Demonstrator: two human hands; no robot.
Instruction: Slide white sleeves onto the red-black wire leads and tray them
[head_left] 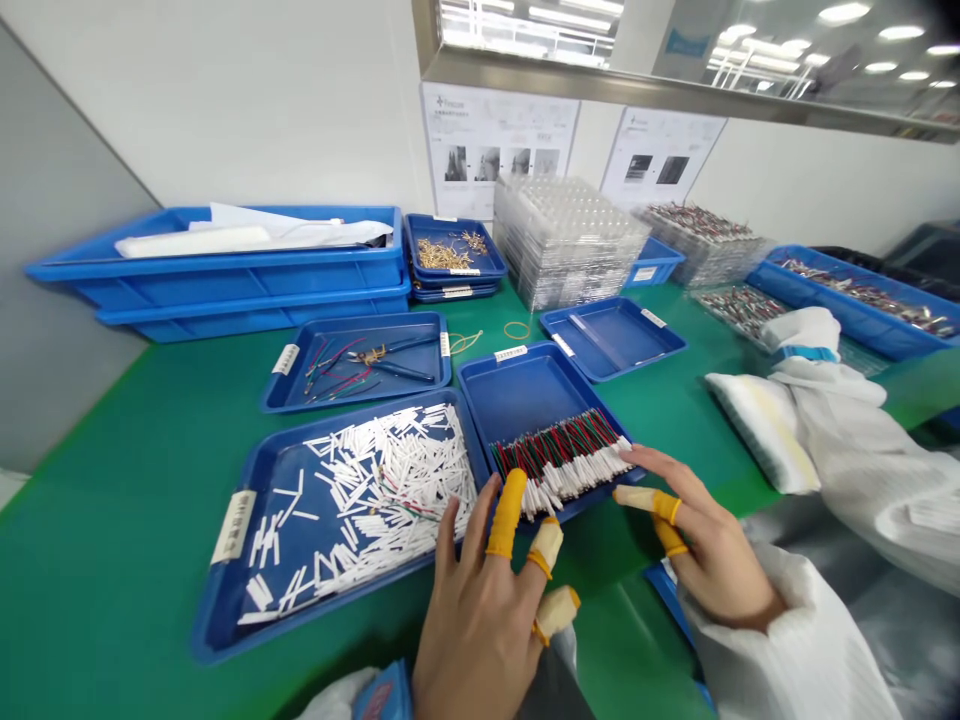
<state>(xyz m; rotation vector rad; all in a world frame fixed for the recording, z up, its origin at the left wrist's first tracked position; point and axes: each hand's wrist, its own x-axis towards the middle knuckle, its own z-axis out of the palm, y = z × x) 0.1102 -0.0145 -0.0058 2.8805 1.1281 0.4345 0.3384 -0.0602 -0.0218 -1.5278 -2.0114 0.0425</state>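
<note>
The left hand (480, 630) is hovering with its fingers spread open, gripping nothing, its yellow finger cots (506, 512) just beside the rim of a blue tray (517, 390). The right hand (712, 560) is curving half open at that tray's near corner, its fingertips (626, 465) just beside the white-sleeved red and green wires (559, 460) lying in the tray, with no grip showing. Left of the hands, a second blue tray (330, 425) is holding loose white sleeves (390, 490). Farther ahead, a third blue tray (352, 330) is holding pliers (397, 355) and short wires (337, 375), all standing on the green bench (112, 600).
</note>
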